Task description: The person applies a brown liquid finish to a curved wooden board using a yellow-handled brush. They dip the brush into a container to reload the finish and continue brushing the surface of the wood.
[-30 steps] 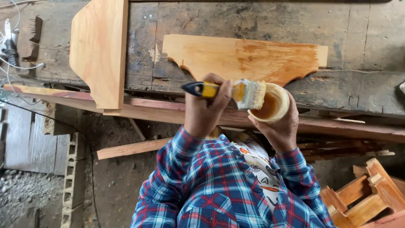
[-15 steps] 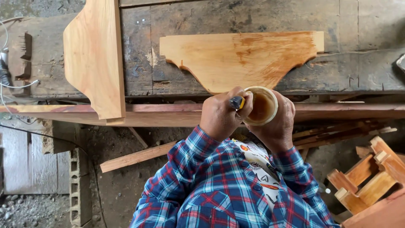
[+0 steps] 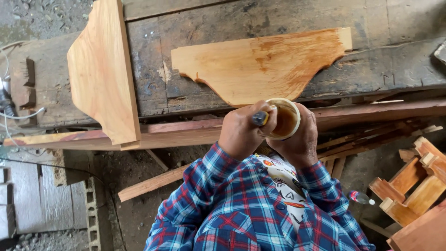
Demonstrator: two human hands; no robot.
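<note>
Over the old workbench [image 3: 153,69], my left hand [image 3: 241,132] dips the brush [image 3: 261,117] into the cup [image 3: 284,118] my right hand [image 3: 304,139] grips, ready to lift and coat the board [image 3: 251,62] just beyond.

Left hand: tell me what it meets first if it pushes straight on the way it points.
The cup, held in the right hand. The left hand already has its brush angled into it.

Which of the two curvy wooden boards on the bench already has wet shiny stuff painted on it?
The wide flat curved wooden board lying just beyond the cup has darker, wet streaks across its right part. The tall curved wooden board on the left looks evenly dry.
</note>
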